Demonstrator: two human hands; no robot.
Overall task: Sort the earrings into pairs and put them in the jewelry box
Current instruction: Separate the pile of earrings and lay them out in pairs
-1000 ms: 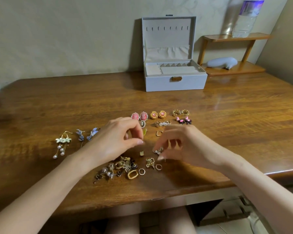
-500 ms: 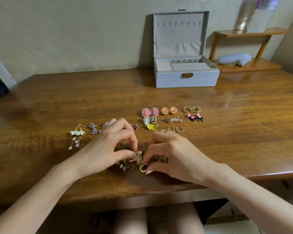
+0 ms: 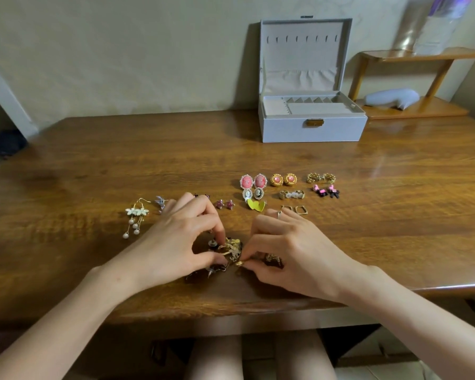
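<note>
Two grips at work over a wide bench (image 3: 395,215), near its front edge. Far back, right of centre: box (image 3: 285,131), lid upright, open side facing the person, long axis left to right. Left grip (image 3: 176,237) curled, fingertips down in the heap (image 3: 232,248); cannot tell whether clamped on anything. Right grip (image 3: 296,250) pinching a gold hoop (image 3: 240,263) between thumb and forefinger at the heap's right edge. Between heap and box, well apart from the box: sorted pairs (image 3: 276,179) laid in rows running left to right, each twin just beside its mate. Off to the left, drops (image 3: 137,211) lying lengthwise toward the person, hooks away, pearls nearer. Judging by this, pairing partly done, boxing not yet begun.

For the step in hand: hold the heap down with the left, draw the hoop out sideways and low, slowly, so as not to drag hooked neighbours along. Check for snagged wires before lifting. Then look for its twin before setting down. Hoop's heading and long axis too small and too covered to tell.
</note>
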